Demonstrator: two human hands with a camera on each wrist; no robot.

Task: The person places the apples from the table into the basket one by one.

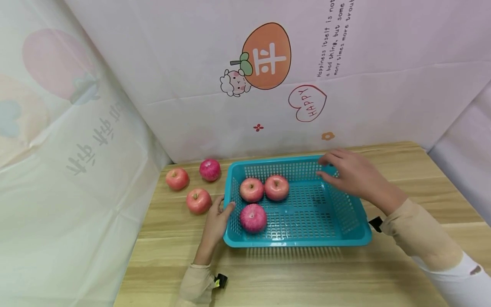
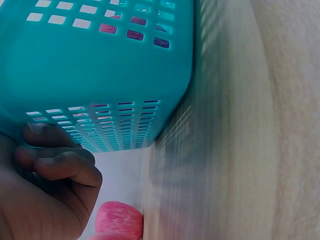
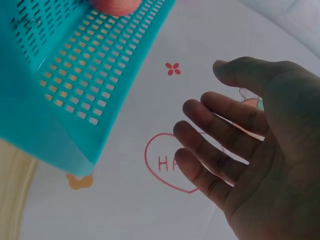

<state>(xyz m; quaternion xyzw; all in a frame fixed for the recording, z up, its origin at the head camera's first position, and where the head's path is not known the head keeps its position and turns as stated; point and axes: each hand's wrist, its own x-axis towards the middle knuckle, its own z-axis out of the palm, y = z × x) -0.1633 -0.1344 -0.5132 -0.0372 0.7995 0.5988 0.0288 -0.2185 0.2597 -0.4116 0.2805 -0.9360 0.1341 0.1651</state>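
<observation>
My left hand (image 1: 216, 222) grips the left rim of a blue-green plastic basket (image 1: 299, 244), thumb over the edge and fingers outside. In the left wrist view those fingers (image 2: 67, 167) are bent against the slotted wall. Two red apples (image 1: 251, 190) and a purplish-pink red onion (image 1: 253, 218) sit at the basket's left end. Above the far right part of the basket hovers my right hand (image 1: 353, 175), holding nothing. The right wrist view shows its fingers (image 3: 220, 145) spread and loosely bent, apart from the basket wall.
Left of the basket, two more apples (image 1: 198, 201) and another red onion (image 1: 209, 169) lie on the wooden table (image 1: 165, 256). A printed white cloth (image 1: 199, 119) hangs behind the table's far edge, and another cloth covers the left side.
</observation>
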